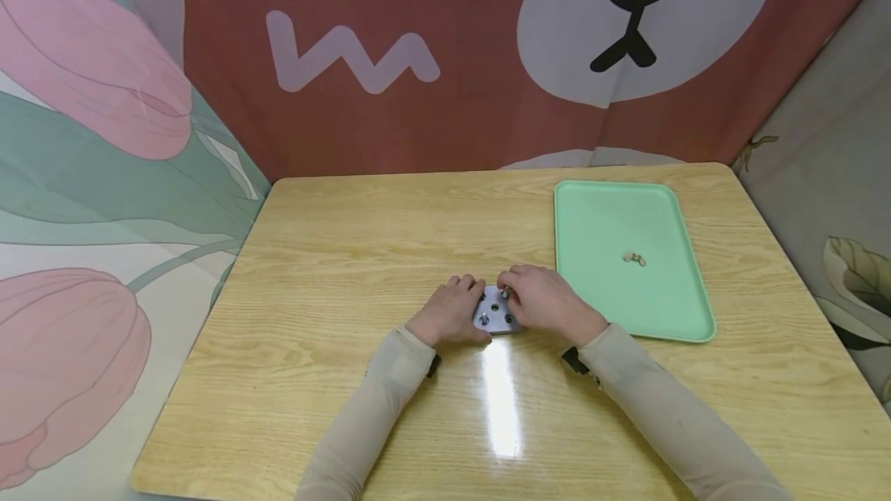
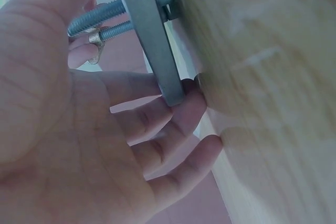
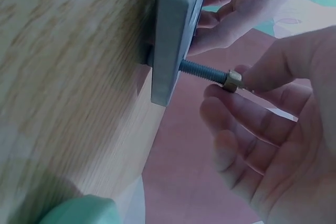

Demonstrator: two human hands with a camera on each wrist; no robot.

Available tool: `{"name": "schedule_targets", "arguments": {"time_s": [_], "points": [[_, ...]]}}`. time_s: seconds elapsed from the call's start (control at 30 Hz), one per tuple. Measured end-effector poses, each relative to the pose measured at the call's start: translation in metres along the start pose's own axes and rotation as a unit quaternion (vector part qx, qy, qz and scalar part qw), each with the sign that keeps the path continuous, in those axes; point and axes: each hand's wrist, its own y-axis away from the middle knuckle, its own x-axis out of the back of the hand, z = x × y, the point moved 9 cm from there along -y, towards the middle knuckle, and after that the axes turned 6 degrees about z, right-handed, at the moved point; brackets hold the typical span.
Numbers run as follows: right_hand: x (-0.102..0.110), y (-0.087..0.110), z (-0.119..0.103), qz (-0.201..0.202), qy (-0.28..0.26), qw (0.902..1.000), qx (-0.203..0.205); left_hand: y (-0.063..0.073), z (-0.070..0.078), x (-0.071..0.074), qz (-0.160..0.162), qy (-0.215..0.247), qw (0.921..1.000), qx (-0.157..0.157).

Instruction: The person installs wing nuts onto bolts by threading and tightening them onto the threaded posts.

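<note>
A thick grey metal plate (image 1: 497, 325) with several holes lies just over the table, raised on the bolt heads beneath it. My left hand (image 1: 448, 312) holds its left side, fingers at the far edge and thumb at the near one. Two threaded bolts stand up through the plate: one bolt (image 3: 205, 72) at the far right, another bolt (image 1: 483, 319) at the near left. With thumb and fingertips my right hand (image 1: 548, 301) pinches a brass-coloured wing nut (image 3: 232, 81) at the top end of the far-right bolt. No nut shows on the other bolt.
A mint-green tray (image 1: 599, 215) stands on the wooden table (image 1: 334, 253) to the right of the right hand. Small brass-coloured pieces (image 1: 634, 258) like wing nuts lie in it. A printed curtain (image 1: 418, 130) hangs behind the table.
</note>
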Motion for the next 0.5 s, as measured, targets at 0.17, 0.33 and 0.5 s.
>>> {"name": "schedule_targets", "arguments": {"time_s": [0.17,0.33,0.5], "points": [[0.0007,0.0013,0.0023,-0.007,-0.01,0.9999,-0.006,-0.0003,0.0006,0.0014,0.002,0.004,1.0,0.002],[0.0019,0.0025,0.0047,0.005,-0.015,0.9999,-0.006,0.0012,0.0013,0.0005,0.016,0.01,0.9998,-0.004],[0.002,0.0056,0.006,0.013,-0.013,0.9998,-0.002,0.0029,-0.0007,-0.0041,0.022,0.015,0.9996,-0.001]]}}
